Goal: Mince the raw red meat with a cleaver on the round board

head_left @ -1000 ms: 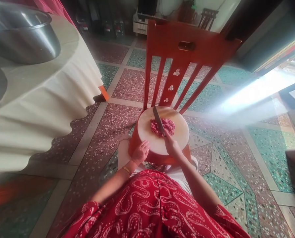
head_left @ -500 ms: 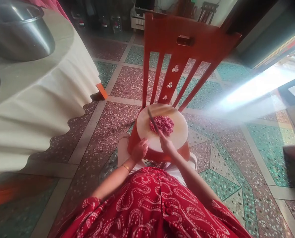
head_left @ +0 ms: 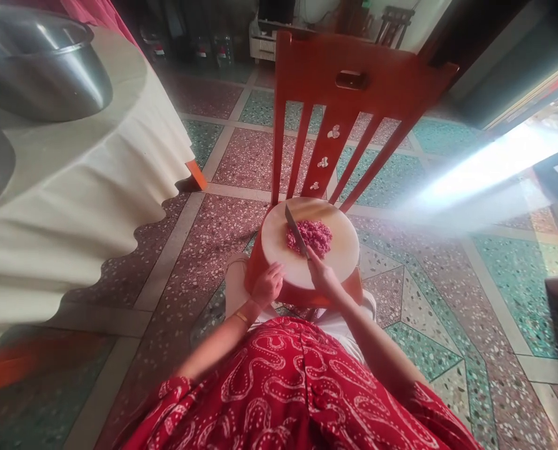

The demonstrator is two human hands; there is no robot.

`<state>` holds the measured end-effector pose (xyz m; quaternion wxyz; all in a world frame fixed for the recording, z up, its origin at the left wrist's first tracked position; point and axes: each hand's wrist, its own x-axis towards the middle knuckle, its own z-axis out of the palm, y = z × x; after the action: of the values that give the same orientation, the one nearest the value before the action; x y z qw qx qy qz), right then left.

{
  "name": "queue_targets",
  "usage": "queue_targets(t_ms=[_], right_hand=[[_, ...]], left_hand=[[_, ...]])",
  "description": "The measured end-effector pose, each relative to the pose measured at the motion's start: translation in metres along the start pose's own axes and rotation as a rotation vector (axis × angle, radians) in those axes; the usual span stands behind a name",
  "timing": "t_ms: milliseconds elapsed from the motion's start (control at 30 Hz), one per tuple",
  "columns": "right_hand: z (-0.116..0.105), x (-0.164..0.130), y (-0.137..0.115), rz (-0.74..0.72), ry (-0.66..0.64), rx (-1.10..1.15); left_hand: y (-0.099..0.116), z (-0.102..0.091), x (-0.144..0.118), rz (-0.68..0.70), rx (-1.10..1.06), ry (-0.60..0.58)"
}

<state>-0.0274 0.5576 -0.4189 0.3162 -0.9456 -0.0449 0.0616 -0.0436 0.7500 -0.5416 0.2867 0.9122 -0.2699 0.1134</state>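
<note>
A heap of pink minced meat point(head_left: 317, 237) lies in the middle of a round pale chopping board point(head_left: 279, 262). My right hand point(head_left: 322, 275) is closed round the handle of a knife point(head_left: 297, 231). Its blade slants over the left side of the meat, tip pointing to the far left of the board. Whether the edge touches the wood I cannot tell. At the near left rim of the board rests my left hand point(head_left: 268, 284), fingers loosely stretched out, holding nothing. The board sits on the seat of a red wooden chair point(head_left: 353, 62).
To my left stands a table with a cream cloth point(head_left: 119, 144), bearing a large steel pot point(head_left: 49, 75). Its orange leg point(head_left: 197, 175) shows under the hem. Speckled tile floor point(head_left: 255, 156) surrounds the chair. Bright light falls in from the right.
The whole view has shifted slightly. The knife has turned a little in my right hand, so more of its blade face shows. My left hand stays by the board's rim.
</note>
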Motion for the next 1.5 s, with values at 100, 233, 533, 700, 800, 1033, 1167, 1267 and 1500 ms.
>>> queue_targets(t_ms=[100,233,533,700,800,1033,1167,1267,1500], right_hand=[[0.0,-0.001,-0.001,-0.042,0.023,-0.015],[0.003,-0.003,0.002,0.011,-0.065,-0.031],[0.001,-0.007,0.002,0.011,-0.034,0.038],[-0.005,-0.009,-0.006,-0.034,0.042,0.051],[0.0,-0.011,-0.006,-0.045,-0.01,0.025],[0.001,-0.012,-0.005,-0.062,0.026,0.055],[0.005,-0.014,-0.002,-0.012,-0.066,0.011],[0.004,-0.014,0.0,0.009,-0.046,0.026],[0.004,-0.004,0.007,0.014,-0.004,-0.022]], left_hand=[[0.001,-0.001,0.0,-0.002,0.001,0.0],[0.001,-0.001,0.0,-0.01,-0.007,-0.022],[0.001,-0.001,0.001,-0.002,-0.012,-0.013],[0.002,-0.001,0.001,-0.009,-0.002,-0.008],[0.001,-0.001,0.001,-0.007,0.002,-0.032],[0.002,-0.002,0.002,0.0,0.012,-0.009],[0.003,-0.003,0.002,-0.001,-0.015,-0.022],[0.002,-0.002,0.002,0.0,-0.014,-0.016],[0.002,-0.001,0.002,0.001,-0.004,-0.023]])
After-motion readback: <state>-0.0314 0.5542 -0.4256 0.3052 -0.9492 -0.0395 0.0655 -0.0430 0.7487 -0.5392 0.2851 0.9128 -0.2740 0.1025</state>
